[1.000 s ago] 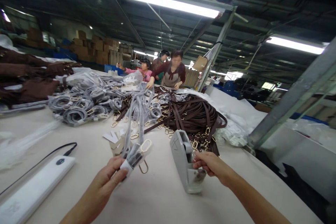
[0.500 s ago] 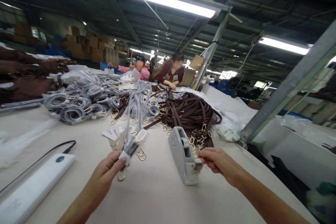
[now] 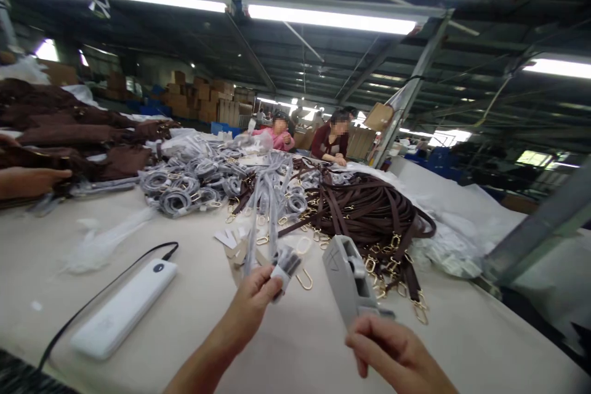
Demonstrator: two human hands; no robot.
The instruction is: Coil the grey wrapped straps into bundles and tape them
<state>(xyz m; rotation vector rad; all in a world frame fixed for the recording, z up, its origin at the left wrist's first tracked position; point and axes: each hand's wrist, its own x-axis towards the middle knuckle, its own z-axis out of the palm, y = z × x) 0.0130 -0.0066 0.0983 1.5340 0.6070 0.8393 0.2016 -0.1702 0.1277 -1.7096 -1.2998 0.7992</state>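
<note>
My left hand (image 3: 253,295) is closed round a bundled strap (image 3: 287,263), folded in clear film with a white paper band and gold ring hardware at its ends. Film-covered straps (image 3: 268,197) stretch behind it toward the heap. In front of the grey tape dispenser (image 3: 344,277), my right hand (image 3: 392,351) has thumb and fingers pinched together. Whether a piece of tape is between them is too blurred to make out. Beyond the dispenser lies a heap of dark brown straps (image 3: 373,206) with gold clasps.
Coiled, film-wrapped straps (image 3: 184,181) and brown bags (image 3: 87,135) are piled at the left. Another person's hand (image 3: 34,183) touches the bags. A white power bank (image 3: 127,308) with a black cable lies left. Two people work across the table; a metal post (image 3: 549,234) stands right.
The view has swung left. My right hand has come away from the dispenser's front end toward me. My left hand still grips the bundled strap, now closer to the dispenser.
</note>
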